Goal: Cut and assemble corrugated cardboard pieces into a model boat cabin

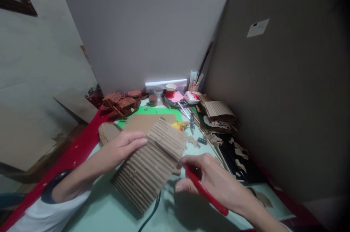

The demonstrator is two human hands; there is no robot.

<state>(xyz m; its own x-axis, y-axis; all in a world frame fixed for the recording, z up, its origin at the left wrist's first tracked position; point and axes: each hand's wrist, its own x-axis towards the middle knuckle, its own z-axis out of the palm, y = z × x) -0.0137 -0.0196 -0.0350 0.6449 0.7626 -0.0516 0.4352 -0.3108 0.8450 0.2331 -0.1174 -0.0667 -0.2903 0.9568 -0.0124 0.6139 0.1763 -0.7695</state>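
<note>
The fingers [138, 140] of your left hand [120, 149] pinch the upper left edge of a sheet of corrugated cardboard [149, 162], which you hold tilted above the pale worktop [116, 208]. Your right hand [209, 179] grips a red-handled tool [203, 190] with its fingers curled and the thumb standing apart below; the tool's front end meets the sheet's right edge, though you cannot tell its exact kind. Under the sheet's lower corner, a dark cord [152, 210] curves towards you. Just beyond the sheet, you have a small black piece [202, 140], a black marker [192, 124] and a flat brown board [147, 120] on a green sheet [147, 111]. Farther back stand reddish-brown pieces [127, 104] at left, a red-and-white cup [171, 92] near the middle, and stacked cardboard [218, 109] at right.
</note>
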